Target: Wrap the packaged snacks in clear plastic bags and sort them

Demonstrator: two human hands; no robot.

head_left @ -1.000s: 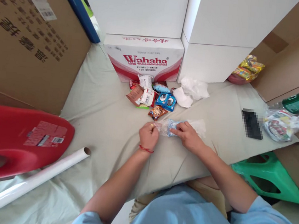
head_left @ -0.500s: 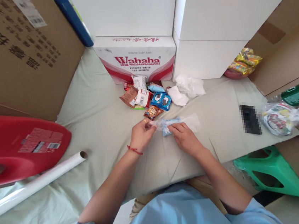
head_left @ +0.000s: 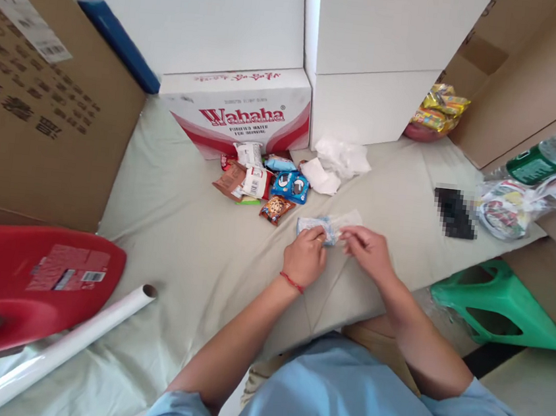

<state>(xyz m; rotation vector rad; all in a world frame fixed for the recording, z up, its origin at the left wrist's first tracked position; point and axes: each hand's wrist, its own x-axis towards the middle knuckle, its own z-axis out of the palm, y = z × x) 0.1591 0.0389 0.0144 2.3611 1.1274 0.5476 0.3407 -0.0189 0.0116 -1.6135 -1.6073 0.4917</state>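
Observation:
A small blue-and-white packet (head_left: 312, 224) lies on the cloth, wrapped in a clear plastic bag (head_left: 351, 219) whose loose end spreads to the right. My left hand (head_left: 304, 258), with a red cord at the wrist, has its fingers closed over the packet and partly hides it. Just right of it, my right hand (head_left: 369, 249) pinches the plastic bag between thumb and fingers. Beyond my hands sits a pile of snack packets, among them a brown cookie packet (head_left: 276, 209), a blue packet (head_left: 290, 186) and a white-and-red packet (head_left: 257, 182).
A Wahaha water carton (head_left: 248, 115) stands behind the snacks, beside crumpled white plastic (head_left: 343, 158). At left are a red jug (head_left: 72, 272) and a white tube (head_left: 58, 357). A pixelated dark object (head_left: 456, 213), a bottle (head_left: 536, 162) and a green stool (head_left: 520, 313) are at right.
My left hand has moved right from the bag's left end onto the packet. My right hand has left the packet and now pinches the bag's right side. The view has shifted slightly.

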